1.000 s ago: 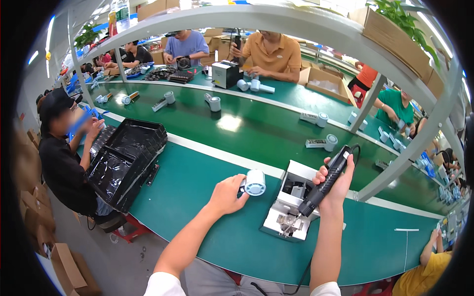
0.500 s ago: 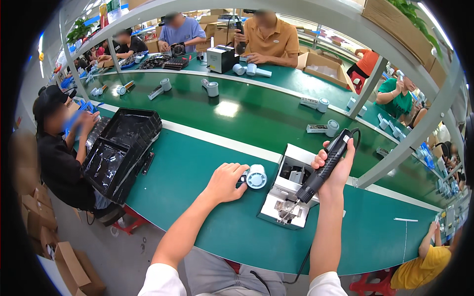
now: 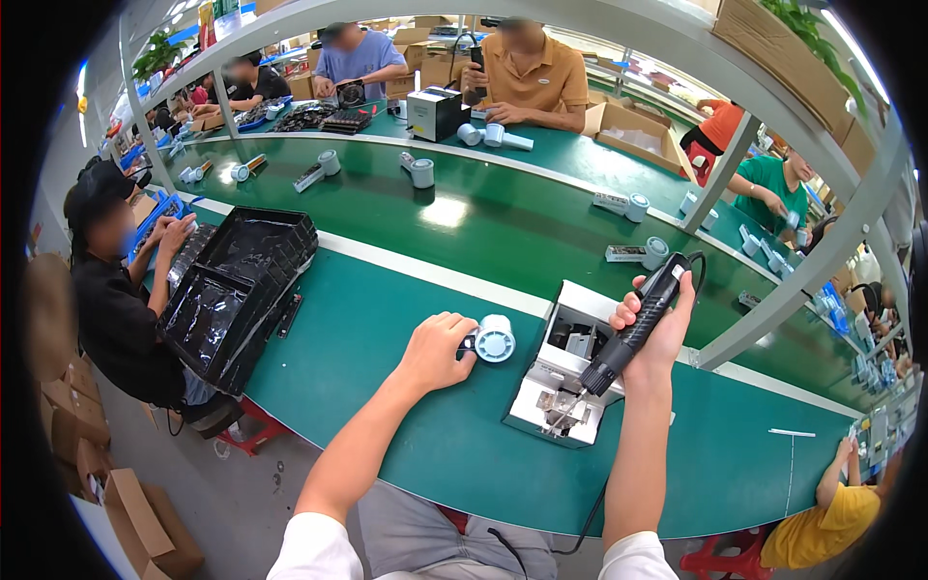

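My left hand [image 3: 435, 353] is closed round the handle of a light blue handheld fan [image 3: 496, 340], whose round grille end points toward me just above the green bench. Most of the handle is hidden by my fingers. In my right hand [image 3: 667, 333] is a black electric screwdriver [image 3: 633, 333], slanting down to the left. Its bit reaches over the front of a white and grey box, a screw feeder [image 3: 530, 398], standing between my two hands. Whether a screw sits on the bit is too small to tell.
Several light blue fans [image 3: 419, 174] lie on the green conveyor [image 3: 503, 217] beyond the bench. A black plastic tray [image 3: 307, 237] stands at the left beside a person in black. A metal post [image 3: 773, 300] rises at the right. The screwdriver's cord [image 3: 592, 512] hangs near my lap.
My left hand has shifted slightly left and away from me with the fan. My right hand and the screwdriver hold almost still. The fans on the conveyor have slid a little to the right.
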Action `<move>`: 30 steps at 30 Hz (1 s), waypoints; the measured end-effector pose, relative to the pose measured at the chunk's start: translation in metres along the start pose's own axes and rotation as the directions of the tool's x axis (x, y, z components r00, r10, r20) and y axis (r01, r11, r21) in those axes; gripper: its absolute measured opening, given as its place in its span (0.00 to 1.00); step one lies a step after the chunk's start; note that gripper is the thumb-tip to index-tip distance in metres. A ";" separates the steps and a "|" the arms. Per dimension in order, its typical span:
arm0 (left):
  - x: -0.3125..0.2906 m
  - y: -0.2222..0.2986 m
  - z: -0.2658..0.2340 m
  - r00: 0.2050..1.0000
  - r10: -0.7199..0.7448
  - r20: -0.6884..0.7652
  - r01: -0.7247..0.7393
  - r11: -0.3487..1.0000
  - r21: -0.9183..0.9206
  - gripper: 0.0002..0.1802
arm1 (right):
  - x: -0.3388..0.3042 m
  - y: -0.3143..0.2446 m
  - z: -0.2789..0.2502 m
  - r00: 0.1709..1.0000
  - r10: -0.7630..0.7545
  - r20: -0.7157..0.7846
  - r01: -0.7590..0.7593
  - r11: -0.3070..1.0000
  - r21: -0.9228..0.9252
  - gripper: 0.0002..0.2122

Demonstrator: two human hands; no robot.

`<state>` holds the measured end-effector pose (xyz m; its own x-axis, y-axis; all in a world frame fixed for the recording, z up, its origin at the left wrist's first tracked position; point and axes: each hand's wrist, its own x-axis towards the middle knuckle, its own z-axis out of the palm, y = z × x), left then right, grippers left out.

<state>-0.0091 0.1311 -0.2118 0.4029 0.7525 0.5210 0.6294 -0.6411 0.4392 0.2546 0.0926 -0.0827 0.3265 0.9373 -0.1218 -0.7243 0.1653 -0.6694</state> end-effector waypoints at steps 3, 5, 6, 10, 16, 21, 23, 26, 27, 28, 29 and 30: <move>-0.001 -0.002 0.000 1.000 -0.013 0.003 0.013 1.000 -0.007 0.17 | 0.000 0.001 0.002 1.000 0.000 0.001 0.000 1.000 -0.002 0.28; -0.001 -0.003 0.001 1.000 -0.014 0.005 0.014 1.000 -0.008 0.17 | 0.000 0.001 0.002 1.000 -0.004 -0.003 0.004 1.000 -0.006 0.28; -0.001 -0.002 0.001 1.000 -0.014 0.005 0.014 1.000 -0.008 0.17 | 0.000 0.001 0.001 1.000 -0.006 -0.002 0.006 1.000 -0.007 0.28; -0.001 0.001 0.000 0.998 -0.053 0.018 0.054 0.998 -0.035 0.16 | 0.003 0.000 -0.003 1.000 0.014 0.016 -0.013 1.000 -0.012 0.29; -0.001 0.002 -0.001 0.997 -0.070 0.034 0.072 0.997 -0.036 0.17 | 0.004 0.000 -0.004 1.000 0.022 0.023 -0.022 1.000 -0.004 0.29; -0.001 0.004 -0.004 0.994 -0.094 0.062 0.096 0.995 -0.026 0.18 | 0.003 0.000 -0.004 0.999 0.025 0.025 -0.025 1.000 -0.008 0.29; -0.001 0.002 -0.003 0.996 -0.073 0.045 0.074 0.997 -0.032 0.17 | 0.003 0.000 -0.003 0.999 0.027 0.027 -0.027 1.000 -0.007 0.29; -0.002 0.000 -0.002 0.998 -0.047 0.042 0.049 0.997 -0.051 0.16 | 0.002 0.000 -0.002 0.999 0.021 0.024 -0.020 1.000 -0.011 0.29; -0.002 0.001 -0.001 0.998 -0.049 0.042 0.051 0.997 -0.051 0.16 | 0.002 -0.001 -0.003 0.999 0.019 0.027 -0.019 1.000 -0.008 0.29; -0.002 0.002 -0.001 0.997 -0.043 0.059 0.047 0.996 -0.072 0.16 | 0.002 -0.001 -0.003 0.999 0.018 0.031 -0.018 1.000 -0.006 0.29; -0.002 0.002 0.000 0.997 -0.036 0.075 0.043 0.995 -0.094 0.16 | 0.003 0.000 -0.003 0.999 0.019 0.031 -0.019 1.000 -0.006 0.29; -0.002 0.002 0.000 0.997 -0.036 0.075 0.043 0.995 -0.094 0.16 | 0.003 -0.001 -0.003 0.999 0.018 0.033 -0.017 1.000 -0.008 0.29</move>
<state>-0.0085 0.1280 -0.2120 0.4286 0.7845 0.4481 0.5813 -0.6192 0.5279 0.2579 0.0943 -0.0851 0.2935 0.9497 -0.1094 -0.7248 0.1464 -0.6732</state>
